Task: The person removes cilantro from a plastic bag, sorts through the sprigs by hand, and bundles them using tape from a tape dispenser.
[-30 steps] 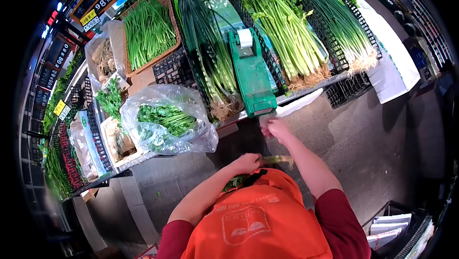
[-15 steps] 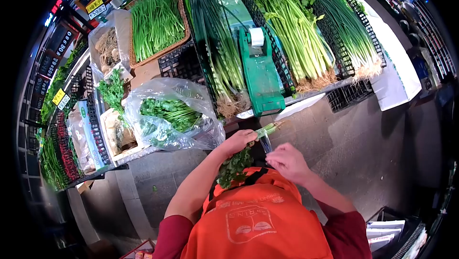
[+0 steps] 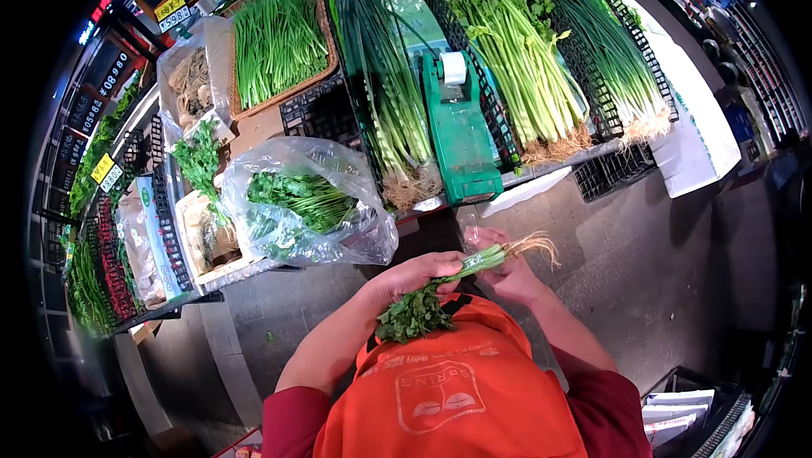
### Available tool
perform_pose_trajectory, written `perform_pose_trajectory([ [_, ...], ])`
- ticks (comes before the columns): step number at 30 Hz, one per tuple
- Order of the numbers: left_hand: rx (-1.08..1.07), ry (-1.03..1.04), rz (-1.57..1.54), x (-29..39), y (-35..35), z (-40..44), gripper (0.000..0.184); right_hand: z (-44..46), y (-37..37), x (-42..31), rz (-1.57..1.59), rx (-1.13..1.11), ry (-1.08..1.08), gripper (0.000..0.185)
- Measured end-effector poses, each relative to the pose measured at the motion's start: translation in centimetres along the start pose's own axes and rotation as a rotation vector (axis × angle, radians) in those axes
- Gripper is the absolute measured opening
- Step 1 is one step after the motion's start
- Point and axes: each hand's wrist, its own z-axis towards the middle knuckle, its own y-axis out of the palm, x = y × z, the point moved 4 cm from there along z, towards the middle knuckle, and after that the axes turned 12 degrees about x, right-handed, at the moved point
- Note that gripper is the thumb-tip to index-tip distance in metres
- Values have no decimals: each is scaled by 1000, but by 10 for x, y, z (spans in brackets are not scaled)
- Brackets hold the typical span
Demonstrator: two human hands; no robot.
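Note:
A small bunch of coriander (image 3: 416, 314) is in my left hand (image 3: 430, 268), whose fingers are closed round its stems. The dark leaves hang toward my orange apron, and the pale roots (image 3: 534, 246) point right. A shiny band of clear tape (image 3: 480, 260) lies across the stems. Behind the stems is my right hand (image 3: 507, 276), its fingers bent near the tape and partly hidden by the bunch. A clear film shows faintly at its fingertips. Just beyond my hands, at the stall's edge, stands a green tape dispenser (image 3: 463, 149) with a white roll.
On the stall, an open plastic bag (image 3: 364, 234) holds more coriander. Behind are a wicker basket (image 3: 330, 39) of chives, long green leeks (image 3: 397, 120), celery (image 3: 533, 94) and spring onions (image 3: 622, 77). A black crate (image 3: 617, 175) sits under the stall edge.
My right hand has moved up and behind the stems, bringing the tape round them. The bunch has swung lower and its roots now reach further right.

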Motion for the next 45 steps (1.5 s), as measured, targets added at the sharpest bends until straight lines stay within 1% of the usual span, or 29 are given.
perform_pose_trajectory([
  [1,32,23,50,-1,-2,0,24,-2,2,9,44,27,52,47],
  [2,65,47,101,-3,-3,0,23,-4,1,24,30,-67,172,48],
  [3,96,71,153,-3,-4,-1,23,-14,4,58,216,-176,464,40],
  [5,173,173,378,-2,-4,-2,23,-17,-15,86,600,-136,1072,38],
  [8,260,271,667,1,-1,-6,23,11,-38,68,559,-199,1074,46],
  [9,279,292,755,1,2,-8,23,22,-39,58,533,-330,947,46],
  [11,288,285,788,1,8,-9,26,42,-32,35,474,-572,684,47],
  [12,298,303,817,0,10,-9,26,46,-22,27,498,-602,678,35],
  [15,354,316,871,1,11,-10,26,58,-6,14,420,-665,578,20],
  [16,379,313,881,0,11,-11,26,63,-3,11,454,-551,512,10],
  [19,507,361,995,7,6,-12,25,63,3,-4,322,-405,455,10],
  [20,571,528,994,1,-4,-6,24,62,0,-20,217,-295,280,8],
  [21,558,505,901,-1,-13,-3,22,61,-5,-38,22,-256,22,9],
  [23,524,459,718,1,-24,0,19,50,-9,-56,-104,-235,-253,9],
  [24,536,396,628,5,-22,-2,16,38,-8,-58,-227,-212,-372,10],
  [27,450,284,203,6,-15,-7,17,26,-12,-59,-283,-5,-404,13],
  [28,426,261,141,9,-6,-12,22,25,-13,-59,-341,24,-424,15],
  [31,246,123,-312,2,0,-6,27,23,-13,-61,-515,112,-483,23],
  [32,203,19,-524,2,2,-9,30,15,-8,-53,-643,83,-486,32],
  [35,25,66,-536,7,15,-16,30,7,-1,-46,-710,150,-528,40],
  [38,-8,68,-580,6,21,-20,29,4,0,-32,-708,165,-540,46],
  [41,-61,93,-573,8,23,-24,28,8,-4,-16,-821,29,-370,49],
  [42,-83,106,-564,10,22,-27,28,12,-10,-15,-767,35,-317,48],
  [43,-103,122,-559,12,22,-28,28,16,-14,-19,-658,99,-305,47],
  [45,-43,116,-574,11,19,-29,27,21,-25,-29,-431,215,-275,44],
])
